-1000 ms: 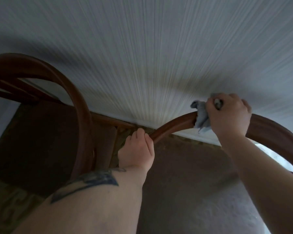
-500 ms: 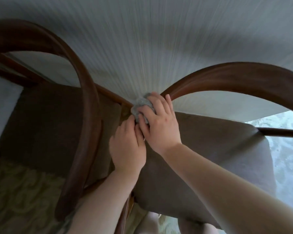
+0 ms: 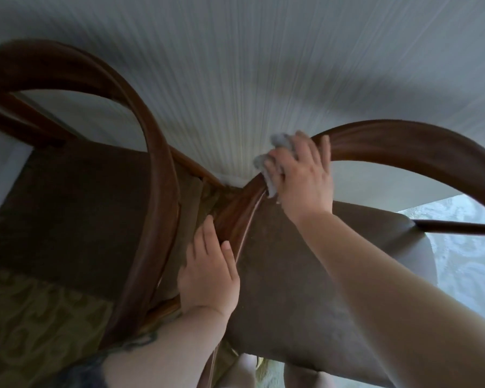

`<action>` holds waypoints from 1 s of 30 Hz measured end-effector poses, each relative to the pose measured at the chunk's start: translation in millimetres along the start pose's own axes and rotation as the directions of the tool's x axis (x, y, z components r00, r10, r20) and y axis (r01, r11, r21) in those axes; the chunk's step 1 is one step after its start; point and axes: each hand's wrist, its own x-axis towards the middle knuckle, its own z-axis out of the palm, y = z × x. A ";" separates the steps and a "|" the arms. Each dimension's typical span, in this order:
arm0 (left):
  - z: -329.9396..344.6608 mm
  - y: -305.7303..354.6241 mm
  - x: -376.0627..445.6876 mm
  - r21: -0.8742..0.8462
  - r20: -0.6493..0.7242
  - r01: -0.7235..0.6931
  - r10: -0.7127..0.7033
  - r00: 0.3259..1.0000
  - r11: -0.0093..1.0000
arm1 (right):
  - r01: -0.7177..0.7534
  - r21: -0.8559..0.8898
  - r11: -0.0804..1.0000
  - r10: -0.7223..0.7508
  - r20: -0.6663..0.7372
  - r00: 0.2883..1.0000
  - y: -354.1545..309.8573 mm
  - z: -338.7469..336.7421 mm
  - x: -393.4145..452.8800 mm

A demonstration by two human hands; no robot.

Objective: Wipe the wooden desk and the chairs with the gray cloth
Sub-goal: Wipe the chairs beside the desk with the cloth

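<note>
Two dark wooden chairs with curved backs stand side by side against the wall. My right hand holds the gray cloth against the curved back rail of the right chair, on its left descending part. My left hand grips the lower part of that same rail, just above the brown seat. The left chair has its arched back just left of my hands. The desk is out of view.
A pale striped wall rises right behind both chairs. A patterned olive carpet lies at lower left, and a pale patterned floor at right. My legs show below the right seat.
My right hand with the cloth slid down the right chair's rail to its base, and has since moved partway back up. My left hand shifted lower on the rail. The camera tilted down.
</note>
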 end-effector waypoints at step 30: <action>-14.6 79.8 53.7 -0.319 -0.048 -0.129 0.119 0.992 0.939 | -0.567 -0.113 0.816 0.561 -0.084 0.824 154.0 -73.8 25.9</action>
